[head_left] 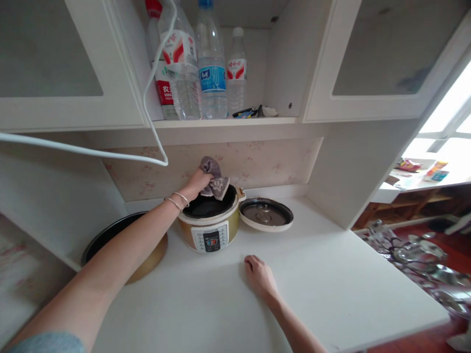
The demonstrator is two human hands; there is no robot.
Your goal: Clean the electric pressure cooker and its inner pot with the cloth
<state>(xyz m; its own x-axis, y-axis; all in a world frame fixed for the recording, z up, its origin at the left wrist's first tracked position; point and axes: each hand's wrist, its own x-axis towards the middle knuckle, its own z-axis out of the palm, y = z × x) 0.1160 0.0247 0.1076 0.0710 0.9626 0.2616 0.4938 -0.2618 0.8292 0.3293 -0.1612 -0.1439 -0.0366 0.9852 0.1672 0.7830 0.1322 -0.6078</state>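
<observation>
My left hand (198, 182) grips a grey-purple patterned cloth (217, 184) above the back rim of a rice cooker (187, 234). Two bangles circle that wrist. The cooker has a gold body with a white control panel, and its dark inside shows from above. Beside it on the right, a round lid (267, 215) lies with its inner side up on the white counter. My right hand (259, 275) rests on the counter in front of the cooker, its fingers curled in; whether anything is inside them is hidden.
A large gold-and-black pan (150, 260) stands at the left, partly behind my left forearm. Overhead, an open cabinet shelf (265, 120) holds several plastic bottles (213, 78). A white cable (110, 156) hangs across the upper left. A side panel (353, 166) bounds the counter at right.
</observation>
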